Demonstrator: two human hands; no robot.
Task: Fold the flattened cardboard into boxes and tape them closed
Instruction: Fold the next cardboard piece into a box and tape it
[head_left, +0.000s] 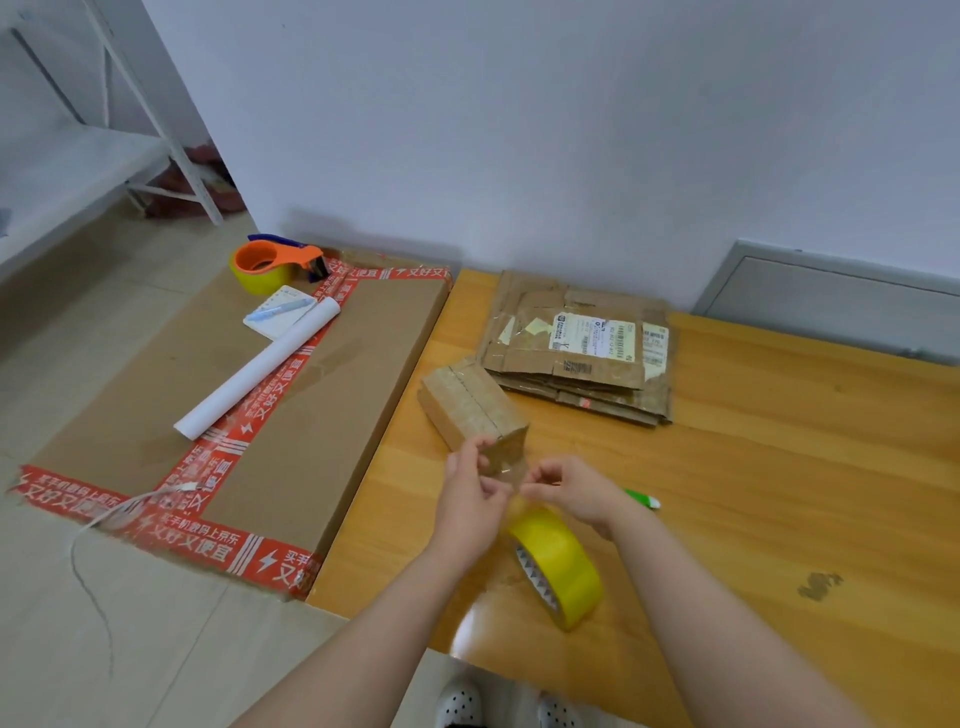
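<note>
Reaching in from 6 o'clock, my left hand (470, 488) and right hand (566, 491) pinch a clear tape strip (506, 470) at the folded box's (472, 405) near end on the wooden counter (779, 457), tape roll (563, 566) at 5 o'clock, flattened cardboard (576, 348) at 1 o'clock by the wall (571, 130).

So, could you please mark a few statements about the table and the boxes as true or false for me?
1. The left grip and right grip pinch a tape strip by the small box. True.
2. The dispenser sits on the table. False: the dispenser sits on the large box beside the table.
3. The cardboard stack lies on the table behind the small box. True.
4. The green pen lies on the cardboard stack. False: the green pen lies on the table, just right of the right grip.
</note>
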